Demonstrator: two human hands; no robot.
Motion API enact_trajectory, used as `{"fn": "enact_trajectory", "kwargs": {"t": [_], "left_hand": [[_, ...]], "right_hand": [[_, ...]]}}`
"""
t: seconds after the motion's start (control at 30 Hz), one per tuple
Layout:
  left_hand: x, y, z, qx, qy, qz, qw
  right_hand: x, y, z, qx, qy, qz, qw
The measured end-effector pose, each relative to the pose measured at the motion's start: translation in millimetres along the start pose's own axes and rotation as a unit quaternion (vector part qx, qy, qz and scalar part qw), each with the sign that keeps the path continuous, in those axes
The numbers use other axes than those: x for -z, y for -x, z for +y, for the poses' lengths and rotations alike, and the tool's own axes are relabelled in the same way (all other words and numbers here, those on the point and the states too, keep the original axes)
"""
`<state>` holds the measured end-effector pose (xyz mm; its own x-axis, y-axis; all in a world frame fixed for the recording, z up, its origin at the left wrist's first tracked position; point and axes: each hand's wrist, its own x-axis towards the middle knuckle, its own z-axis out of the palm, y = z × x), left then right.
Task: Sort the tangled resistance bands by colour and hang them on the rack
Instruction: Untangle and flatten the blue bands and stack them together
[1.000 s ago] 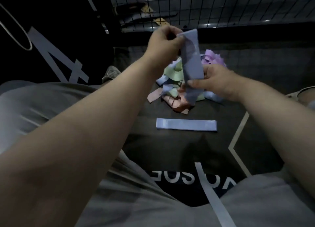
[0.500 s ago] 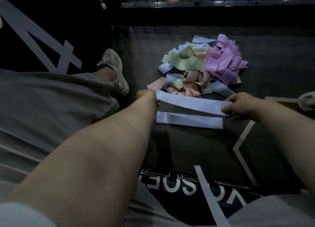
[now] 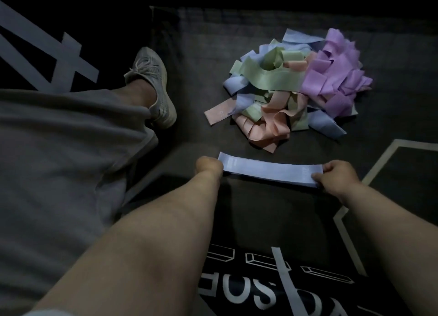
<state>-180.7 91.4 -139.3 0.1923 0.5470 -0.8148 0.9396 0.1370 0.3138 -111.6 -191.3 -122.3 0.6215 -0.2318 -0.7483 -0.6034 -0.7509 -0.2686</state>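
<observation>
A flat light-blue band [image 3: 267, 171] lies stretched out on the dark floor mat, on top of the blue band laid there earlier, which it hides. My left hand [image 3: 208, 167] holds its left end and my right hand [image 3: 336, 174] pinches its right end. Beyond it sits the tangled pile of bands [image 3: 291, 92]: purple on the right, green across the middle, pink at the near side, blue strands mixed in. The rack is out of view.
My left leg in grey shorts and a pale sneaker [image 3: 154, 88] lie to the left of the pile. White lines and lettering [image 3: 260, 292] mark the dark mat [image 3: 201, 43]. The far part of the scene is dark.
The blue band, held upright a second ago, has been pulled flat and lowered onto the blue band on the mat. The view has tilted down, so the wire grid is gone.
</observation>
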Motion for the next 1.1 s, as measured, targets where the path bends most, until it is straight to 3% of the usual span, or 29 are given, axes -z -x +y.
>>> {"fn": "enact_trajectory", "kwargs": {"t": [0.27,0.37,0.43,0.53,0.63,0.83,1.1], "left_hand": [[-1,-9,-8,-0.064,-0.164,0.029,0.984],[-4,-9,-11,-0.103,-0.244,0.065,0.962],[-6,-5,-13,-0.210,-0.368,0.086,0.902],[-10,0,-10,-0.355,-0.509,0.018,0.784],[-15,-1,-8,-0.356,-0.559,-0.004,0.749],[-11,-5,-2,-0.343,-0.564,-0.007,0.751],[-13,-5,-5,-0.307,-0.507,-0.023,0.805]], "right_hand": [[-11,-13,15,-0.007,-0.015,0.007,1.000],[-11,-12,18,0.009,0.077,0.014,0.997],[-10,-8,19,0.031,0.156,0.002,0.987],[-12,-6,23,0.094,0.264,-0.022,0.960],[-16,-6,27,0.133,0.311,-0.027,0.941],[-18,-8,25,0.145,0.276,-0.032,0.950],[-19,-6,26,0.137,0.275,-0.029,0.951]]}}
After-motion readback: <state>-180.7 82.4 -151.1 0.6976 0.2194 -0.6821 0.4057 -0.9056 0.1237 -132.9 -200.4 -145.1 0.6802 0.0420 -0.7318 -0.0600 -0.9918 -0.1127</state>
